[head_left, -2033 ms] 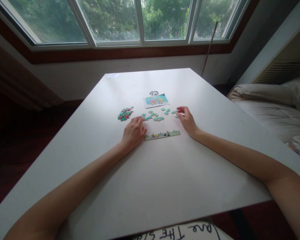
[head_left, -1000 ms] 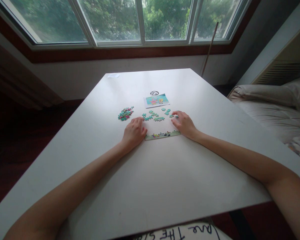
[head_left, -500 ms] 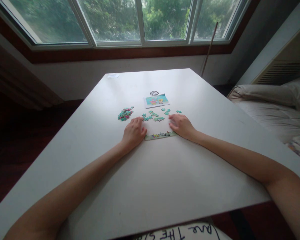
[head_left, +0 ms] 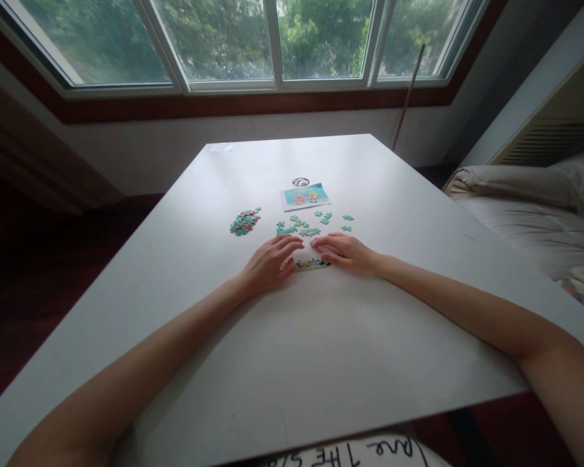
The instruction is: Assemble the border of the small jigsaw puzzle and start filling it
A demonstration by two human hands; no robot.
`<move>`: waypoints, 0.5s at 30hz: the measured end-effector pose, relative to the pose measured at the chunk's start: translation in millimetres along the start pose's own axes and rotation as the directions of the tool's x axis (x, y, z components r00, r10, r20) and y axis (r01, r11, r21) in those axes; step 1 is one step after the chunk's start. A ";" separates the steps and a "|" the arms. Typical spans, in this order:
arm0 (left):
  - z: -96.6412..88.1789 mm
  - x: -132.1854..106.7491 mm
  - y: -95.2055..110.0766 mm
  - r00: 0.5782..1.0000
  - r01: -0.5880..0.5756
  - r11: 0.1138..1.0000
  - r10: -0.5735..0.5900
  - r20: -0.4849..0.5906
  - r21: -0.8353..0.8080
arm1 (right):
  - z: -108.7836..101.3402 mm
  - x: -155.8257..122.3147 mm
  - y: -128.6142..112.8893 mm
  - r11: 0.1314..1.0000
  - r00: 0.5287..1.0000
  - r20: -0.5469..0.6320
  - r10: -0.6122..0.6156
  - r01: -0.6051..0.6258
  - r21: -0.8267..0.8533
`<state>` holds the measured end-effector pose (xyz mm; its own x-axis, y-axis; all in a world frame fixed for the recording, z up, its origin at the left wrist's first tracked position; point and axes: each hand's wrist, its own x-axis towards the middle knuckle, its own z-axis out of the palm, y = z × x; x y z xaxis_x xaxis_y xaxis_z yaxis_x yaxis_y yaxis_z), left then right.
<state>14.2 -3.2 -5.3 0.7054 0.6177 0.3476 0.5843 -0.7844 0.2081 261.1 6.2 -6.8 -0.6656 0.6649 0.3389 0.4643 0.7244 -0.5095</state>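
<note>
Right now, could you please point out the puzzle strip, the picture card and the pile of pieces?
puzzle strip [head_left: 311,263]: head view, its uncovered middle stretch.
picture card [head_left: 304,195]: head view, centre of its face.
pile of pieces [head_left: 243,222]: head view, middle of the heap.

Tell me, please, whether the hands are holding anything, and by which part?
Nothing is gripped: left hand and right hand lie flat on the two ends of the assembled strip of colourful cardboard puzzle pieces.

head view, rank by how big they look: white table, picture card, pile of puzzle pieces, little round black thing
1. white table
2. picture card
3. pile of puzzle pieces, close to the card, order unsure
4. round black thing
</note>
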 end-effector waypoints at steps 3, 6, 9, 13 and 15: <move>-2.2 0.5 -0.7 0.985 -0.123 0.991 0.130 0.116 -0.060 | -1.3 -0.4 0.7 0.999 0.999 -0.042 0.017 -0.015 0.046; -3.1 2.4 -0.3 0.973 -0.124 0.990 0.133 0.186 -0.061 | -1.7 -1.5 1.6 0.995 0.991 -0.115 0.074 -0.066 0.072; -2.8 4.2 1.2 0.974 -0.096 0.994 0.104 0.200 -0.048 | -1.3 -2.2 2.1 0.995 0.988 -0.129 0.087 -0.079 0.068; -1.1 4.8 1.1 0.980 -0.080 0.997 0.080 0.181 -0.009 | -0.3 -2.4 3.2 0.997 0.988 -0.133 0.079 -0.076 0.034; -0.6 4.9 0.1 0.975 -0.100 0.995 0.100 0.198 -0.007 | 0.0 -2.5 4.1 0.998 0.988 -0.137 0.066 -0.063 0.028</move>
<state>17.4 -0.2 -3.0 0.8256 0.5353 0.1787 0.5078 -0.8428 0.1783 264.7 7.5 -9.8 -0.5474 0.7298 0.4096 0.4884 0.6760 -0.5517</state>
